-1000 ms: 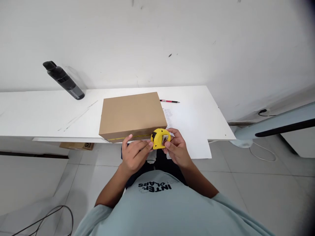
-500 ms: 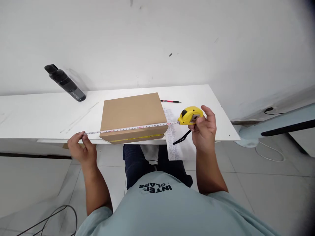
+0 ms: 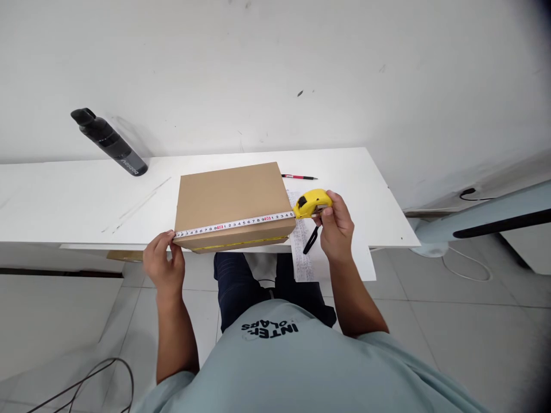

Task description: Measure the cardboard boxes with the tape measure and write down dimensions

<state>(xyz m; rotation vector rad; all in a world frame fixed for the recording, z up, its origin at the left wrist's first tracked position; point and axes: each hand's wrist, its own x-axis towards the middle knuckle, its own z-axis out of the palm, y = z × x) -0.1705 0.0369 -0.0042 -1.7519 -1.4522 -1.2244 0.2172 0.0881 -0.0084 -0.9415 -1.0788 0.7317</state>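
Observation:
A brown cardboard box (image 3: 232,192) lies on the white table, with a strip of yellow tape (image 3: 245,244) along its front side. Across the top near its front edge runs the white blade (image 3: 235,224) of a tape measure. My left hand (image 3: 166,261) pinches the blade's end at the box's front left corner. At the box's right edge, my right hand (image 3: 337,226) grips the yellow case of the tape measure (image 3: 313,203). A black wrist strap (image 3: 310,241) hangs from the case over a sheet of paper.
The written-on paper (image 3: 353,264) overhangs the front of the white table (image 3: 365,172). Behind it lies a red and black pen (image 3: 300,176). A dark bottle (image 3: 112,144) stands at the back left, near the wall.
My right hand has moved left with the case, up to the box's edge. My left hand has come right to the box's corner, and the stretched blade is shorter.

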